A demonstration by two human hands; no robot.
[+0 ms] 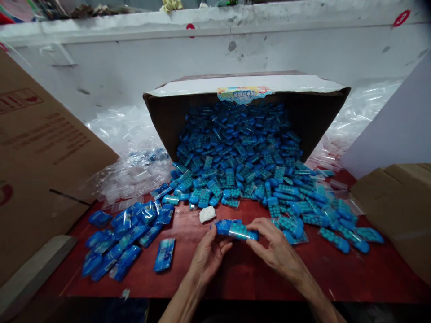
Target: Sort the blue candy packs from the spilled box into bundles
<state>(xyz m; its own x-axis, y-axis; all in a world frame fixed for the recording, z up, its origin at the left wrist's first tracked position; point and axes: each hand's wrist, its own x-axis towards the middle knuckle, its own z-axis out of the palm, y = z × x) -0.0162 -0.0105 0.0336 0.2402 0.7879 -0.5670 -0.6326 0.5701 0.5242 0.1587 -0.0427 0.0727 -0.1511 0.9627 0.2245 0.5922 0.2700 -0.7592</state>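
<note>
My left hand (210, 249) pinches a printed blue sachet (222, 227) at its left end. In my right hand (274, 242), thumb and fingers close on the blue end of a small clear pack of teal balls (239, 231). The pack lies against the sachet; whether it is partly inside, I cannot tell. Just beyond my left hand sits a crumpled white wad (207, 215). To the left, one filled blue sachet (164, 255) lies apart from a loose pile of blue sachets (129, 229).
A tipped carton (330, 101) spills a heap of blue packs (242, 166) onto the red table (256, 278). Clear plastic bags (134, 175) lie left of it. Cardboard boxes stand at the left (43, 130) and right (397, 211), with a white wall (111, 76) behind.
</note>
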